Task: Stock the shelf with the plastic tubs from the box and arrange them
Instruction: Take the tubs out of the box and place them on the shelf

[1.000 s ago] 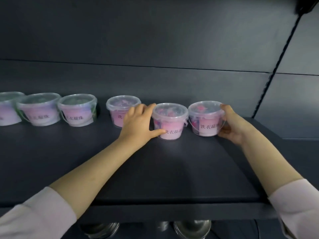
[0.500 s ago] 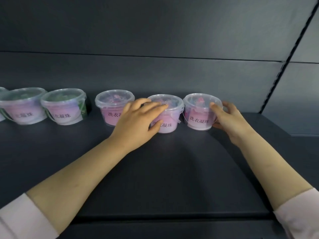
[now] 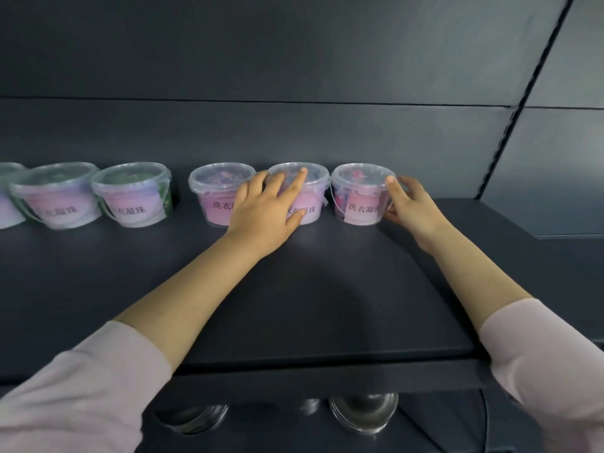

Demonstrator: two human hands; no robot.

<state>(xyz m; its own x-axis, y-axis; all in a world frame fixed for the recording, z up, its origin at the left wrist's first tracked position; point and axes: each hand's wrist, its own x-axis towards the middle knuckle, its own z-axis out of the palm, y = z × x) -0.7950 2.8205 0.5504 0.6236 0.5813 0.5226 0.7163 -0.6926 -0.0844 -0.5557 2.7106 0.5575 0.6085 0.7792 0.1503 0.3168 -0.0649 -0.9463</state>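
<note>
Several clear plastic tubs with pink labels stand in a row at the back of the dark shelf (image 3: 327, 305). My left hand (image 3: 268, 210) lies over the front of the middle pink tub (image 3: 310, 191), fingers stretched up over its lid and thumb against its label. My right hand (image 3: 411, 207) cups the right side of the rightmost tub (image 3: 359, 197), fingertips at its lid rim. A third pink tub (image 3: 219, 194) stands just left of my left hand. Two tubs (image 3: 58, 197) (image 3: 134, 194) stand further left, a gap apart.
Another tub (image 3: 6, 197) is cut off at the left edge. The shelf's back panel rises right behind the row. A vertical slotted upright (image 3: 510, 125) bounds the shelf on the right. Round metal items (image 3: 362, 410) sit on the level below.
Both hands have slid the two right-hand tubs back, so they stand in line with the third pink tub. The view has shifted a little.
</note>
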